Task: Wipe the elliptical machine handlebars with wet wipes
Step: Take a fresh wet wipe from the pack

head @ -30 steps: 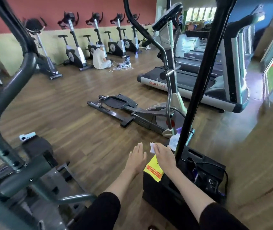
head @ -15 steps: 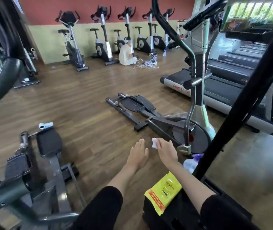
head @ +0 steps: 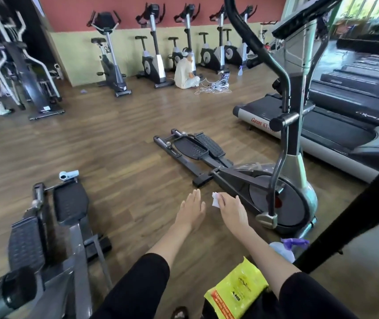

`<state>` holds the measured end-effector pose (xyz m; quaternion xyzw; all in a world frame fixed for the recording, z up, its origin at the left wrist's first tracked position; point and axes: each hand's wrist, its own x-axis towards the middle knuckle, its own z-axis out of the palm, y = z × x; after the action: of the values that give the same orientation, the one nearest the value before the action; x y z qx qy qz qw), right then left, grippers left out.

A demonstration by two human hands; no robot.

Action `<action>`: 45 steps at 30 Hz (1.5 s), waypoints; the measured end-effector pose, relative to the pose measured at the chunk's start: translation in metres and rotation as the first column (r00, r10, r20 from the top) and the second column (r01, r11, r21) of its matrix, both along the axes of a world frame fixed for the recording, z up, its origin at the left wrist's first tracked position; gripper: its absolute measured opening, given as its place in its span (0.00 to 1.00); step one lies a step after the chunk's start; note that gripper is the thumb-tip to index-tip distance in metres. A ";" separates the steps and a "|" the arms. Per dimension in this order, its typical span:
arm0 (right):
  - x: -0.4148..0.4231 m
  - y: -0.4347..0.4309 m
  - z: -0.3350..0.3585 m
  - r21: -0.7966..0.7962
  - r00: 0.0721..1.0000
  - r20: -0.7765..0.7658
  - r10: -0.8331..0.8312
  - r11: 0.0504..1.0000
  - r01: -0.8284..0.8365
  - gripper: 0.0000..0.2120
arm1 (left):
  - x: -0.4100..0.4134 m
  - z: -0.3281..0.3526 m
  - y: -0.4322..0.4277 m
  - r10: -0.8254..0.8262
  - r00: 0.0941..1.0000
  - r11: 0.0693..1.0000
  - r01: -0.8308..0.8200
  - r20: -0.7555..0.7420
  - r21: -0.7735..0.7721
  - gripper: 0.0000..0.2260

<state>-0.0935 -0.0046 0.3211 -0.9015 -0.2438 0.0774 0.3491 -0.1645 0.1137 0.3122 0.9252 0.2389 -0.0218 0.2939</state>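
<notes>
While stretched out over the wood floor [head: 114, 146], holds nothing in the left hand [head: 192, 209], fingers [head: 195, 196] straight and close together. Pinches a small white wet wipe [head: 215, 200] at the front of the right hand [head: 231, 208], maybe with just thumb and one finger; hard to tell. Faces the elliptical machine [head: 280, 199] just ahead, its curved handlebar [head: 262, 54] up high, well apart from the wipe. Has a yellow wipe pack [head: 236, 288] by the right arm, a purple-topped spray bottle [head: 284, 249] just beside it.
</notes>
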 end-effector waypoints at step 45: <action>0.276 0.237 0.000 0.056 1.000 -0.018 -0.007 0.998 0.008 0.16 | 0.271 0.012 0.239 -0.061 0.998 0.996 0.061 -0.007 0.060 0.24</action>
<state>0.1821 0.2327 0.3210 -0.8915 -0.2395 0.0772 0.3767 0.1065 0.3529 0.3245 0.9404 0.2121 -0.0261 0.2645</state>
